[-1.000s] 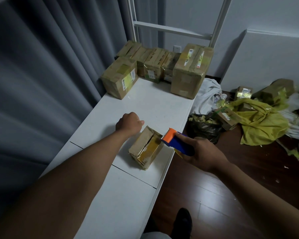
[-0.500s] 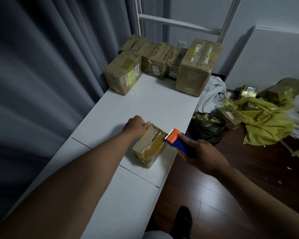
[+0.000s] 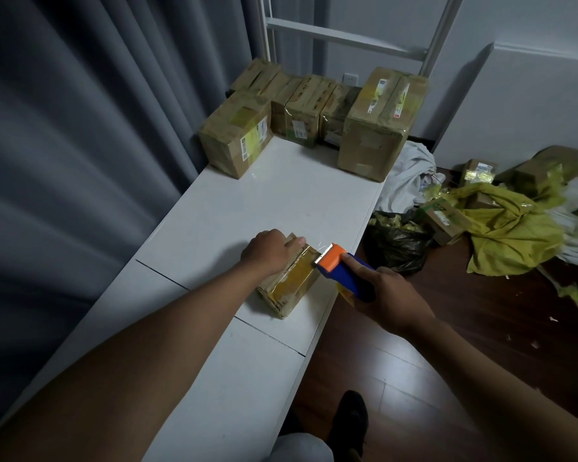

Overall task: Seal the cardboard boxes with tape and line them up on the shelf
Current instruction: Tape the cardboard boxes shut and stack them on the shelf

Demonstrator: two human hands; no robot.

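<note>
Now the left hand [image 3: 270, 251] has its fingers curled over the far top edge of the small box [image 3: 289, 280], thumb tip showing on the top face; half a second ago it only touched that end, and a second ago it rested as a fist on the shelf beside the box. Right hand [image 3: 392, 300]: fingers wrapped round the blue handle of the tape dispenser [image 3: 339, 266], index finger laid straight along it toward the orange head.

Dispenser head has come in from off the box's right side to sit at its upper right edge, toothed blade against the cardboard. A thin gleam of clear tape shows just beyond the blade; whether it has stuck down, cannot tell.

Small box lies on the near part of the white shelf [image 3: 274, 201], close to the front edge, yellowish old tape across its top.

Judgement: box is now pinned and the dispenser planted, so the sealing pull along the seam looks about to start. Not yet sealed, not yet lined up.

Farther out: the row of boxes [image 3: 309, 108] stands at the far end of the shelf, with a larger box [image 3: 377, 128] at its right. On the floor to the right lie a black bag [image 3: 397, 241] and a yellow wrapping [image 3: 511, 228].
</note>
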